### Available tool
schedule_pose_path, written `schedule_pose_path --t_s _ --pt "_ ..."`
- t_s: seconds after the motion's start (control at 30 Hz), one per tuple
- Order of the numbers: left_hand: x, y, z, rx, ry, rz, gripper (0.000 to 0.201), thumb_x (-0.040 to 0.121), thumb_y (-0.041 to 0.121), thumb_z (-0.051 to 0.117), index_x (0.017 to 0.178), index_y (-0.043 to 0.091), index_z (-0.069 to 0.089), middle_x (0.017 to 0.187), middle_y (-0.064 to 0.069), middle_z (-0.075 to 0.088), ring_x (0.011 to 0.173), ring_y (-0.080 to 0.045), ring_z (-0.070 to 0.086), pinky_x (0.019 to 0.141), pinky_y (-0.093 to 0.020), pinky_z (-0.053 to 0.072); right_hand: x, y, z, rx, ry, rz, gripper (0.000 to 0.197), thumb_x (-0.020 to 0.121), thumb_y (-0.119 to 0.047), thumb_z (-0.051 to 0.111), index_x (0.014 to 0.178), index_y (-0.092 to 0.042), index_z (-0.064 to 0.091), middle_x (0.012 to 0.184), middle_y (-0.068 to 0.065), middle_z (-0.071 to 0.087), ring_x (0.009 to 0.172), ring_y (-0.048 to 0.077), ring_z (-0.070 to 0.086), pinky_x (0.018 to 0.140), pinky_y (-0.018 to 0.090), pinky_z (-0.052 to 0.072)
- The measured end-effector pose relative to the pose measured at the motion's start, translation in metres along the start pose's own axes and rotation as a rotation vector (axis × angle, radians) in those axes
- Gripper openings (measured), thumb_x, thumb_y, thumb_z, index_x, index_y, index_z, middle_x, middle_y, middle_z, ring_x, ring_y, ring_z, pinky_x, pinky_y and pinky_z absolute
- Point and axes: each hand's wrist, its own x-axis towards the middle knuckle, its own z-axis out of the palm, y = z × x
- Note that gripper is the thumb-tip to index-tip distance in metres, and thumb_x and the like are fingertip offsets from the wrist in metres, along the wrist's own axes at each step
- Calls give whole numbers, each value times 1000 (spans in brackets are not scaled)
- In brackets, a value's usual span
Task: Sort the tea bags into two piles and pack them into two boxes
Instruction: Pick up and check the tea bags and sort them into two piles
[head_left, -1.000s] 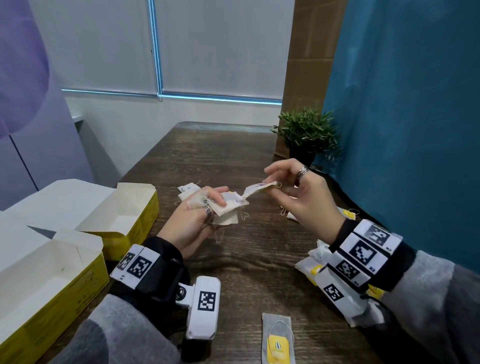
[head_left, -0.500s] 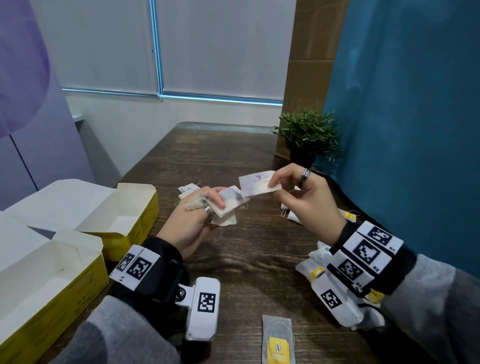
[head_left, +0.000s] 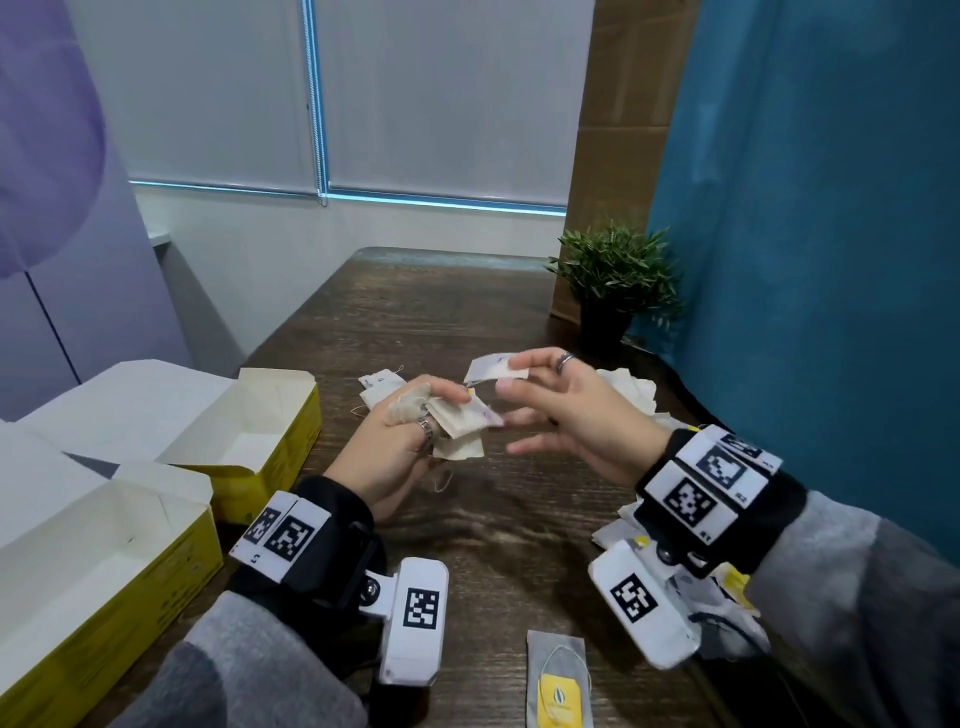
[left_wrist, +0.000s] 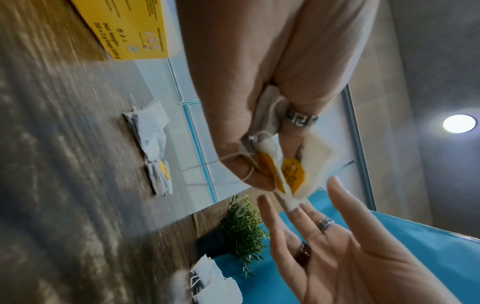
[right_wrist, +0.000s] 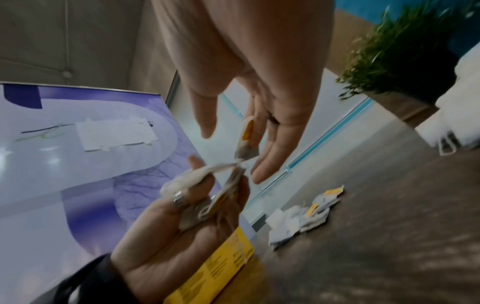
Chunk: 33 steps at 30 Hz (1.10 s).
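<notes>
Left hand (head_left: 400, 441) grips stack (head_left: 465, 422); right hand (head_left: 566, 410) pinches tea bag (head_left: 493, 368) crosswise.

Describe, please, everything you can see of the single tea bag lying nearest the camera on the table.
The tea bag is a flat, pale grey paper pouch, roughly rectangular, lying on the dark wooden table at the bottom edge of the head view, which cuts off its near end. A thin white string loops across its face to a yellow tag with a small emblem. It lies alone, apart from the piles; neither hand touches it.
</notes>
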Motion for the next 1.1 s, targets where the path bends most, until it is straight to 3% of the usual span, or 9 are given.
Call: schedule_pose_path --t_s 0.1,0.2,0.33,0.43,0.53,0.67,0.8,0.93,1.1 --pt "-1 2 2 -72 -16 -71 50 85 -18 39 111 20 60 108 -12 67 96 -27 64 74 -35 57 5 12 10 40 26 -24 41 77 5 69 106 -11 45 114 11 63 79 20 67 61 31 59" --pt "-1 5 1 -183 -3 -158 59 84 -14 36 126 24 54 119 -13 64 106 -30 62 77 -41 56 9 12 8 42 109 -71 45 74 18 66 102 -10 45 107 9 64 69 14 67 57 24 57" --pt "1 4 -5 -334 -12 -253 69 79 -17 26 128 26 52 120 -12 65 106 -30 64 73 -43 56 12 8 -8 -38 206 -152 43 77 18 62 103 -11 45 104 4 60 54 7 66 52 20 54" --pt "3 4 -8 -334 16 -258 68 80 -17 27 129 23 51 125 -10 62 115 -29 59 82 -47 53 16 0 -24 -193 280 -208 44 76 17 63 106 -10 45 111 6 58 60 15 62 64 30 52" --pt "2 5 -11 -257 71 -209 65 82 -20 29 123 24 54 128 -5 59 115 -24 58 85 -42 52 22 -14 -41 -328 308 -237 48 74 17 63 109 -10 44 113 6 56 60 15 57 62 27 51" --pt "6 9 -25 -177 280 -106 69 82 -23 36 129 24 50 127 -8 59 105 -20 61 75 -32 57 32 -26 -58 -405 265 -189 50 73 16 66 111 -9 45 112 6 54 59 13 59 54 21 53" --pt "10 19 -41 -170 531 -46 67 84 -21 35 133 22 46 121 -5 53 93 -13 58 71 -25 53 48 -36 -62 -539 148 -106 42 72 13 70 97 -16 53 105 9 61 77 26 61 69 37 55" --pt "11 23 -55 -185 660 -33 63 85 -18 37 134 21 45 118 -6 51 88 -11 56 77 -23 49 71 -42 -53 -748 9 -30 35 71 12 72 90 -14 58 99 17 65 78 23 62 77 41 56" --pt "13 23 -58 -163 641 -51 57 85 -18 39 125 21 52 124 -10 53 95 -16 58 85 -26 50 94 -39 -32 -950 -132 72 27 75 8 69 85 -14 59 83 8 62 67 16 61 45 16 49"
